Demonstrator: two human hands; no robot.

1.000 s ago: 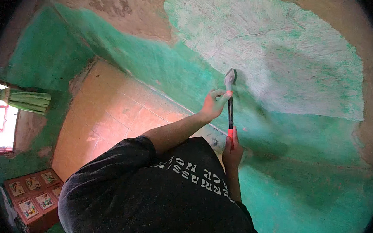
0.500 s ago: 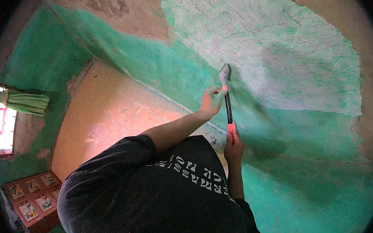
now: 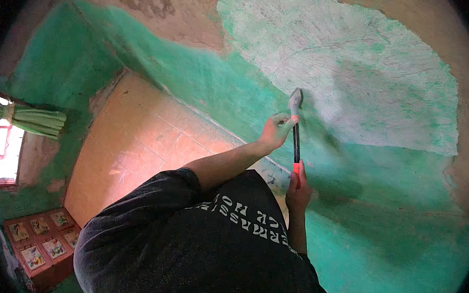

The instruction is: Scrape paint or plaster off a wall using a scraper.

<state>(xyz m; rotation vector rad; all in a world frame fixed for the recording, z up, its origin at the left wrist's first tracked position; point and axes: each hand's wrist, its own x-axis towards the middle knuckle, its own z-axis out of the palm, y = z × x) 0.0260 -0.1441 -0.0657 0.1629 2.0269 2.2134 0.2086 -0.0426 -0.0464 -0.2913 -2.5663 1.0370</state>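
A long scraper (image 3: pixel 297 143) with a grey metal head, a black shaft and orange-red grip parts is held in both my hands. My left hand (image 3: pixel 278 132) is closed around its neck, just below the head. Lower down, my right hand (image 3: pixel 298 193) grips the orange-red end of the handle. The scraper's head (image 3: pixel 295 100) lies at the lower left edge of a pale scraped patch (image 3: pixel 339 72) on the green wall (image 3: pixel 386 175). Whether the blade presses on the wall cannot be made out.
Orange floor tiles (image 3: pixel 131 133) stretch along the wall's foot to the left. A reddish box with picture panels (image 3: pixel 43 272) stands at lower left, below a window (image 3: pixel 2 153) with a tied green curtain (image 3: pixel 38 120). Bare brown plaster (image 3: pixel 194 25) shows above the green paint.
The whole view has shifted a little, with the wall patch, scraper and both hands now farther right and lower. The scraper's head remains near the same patch edge, and both grips are unchanged.
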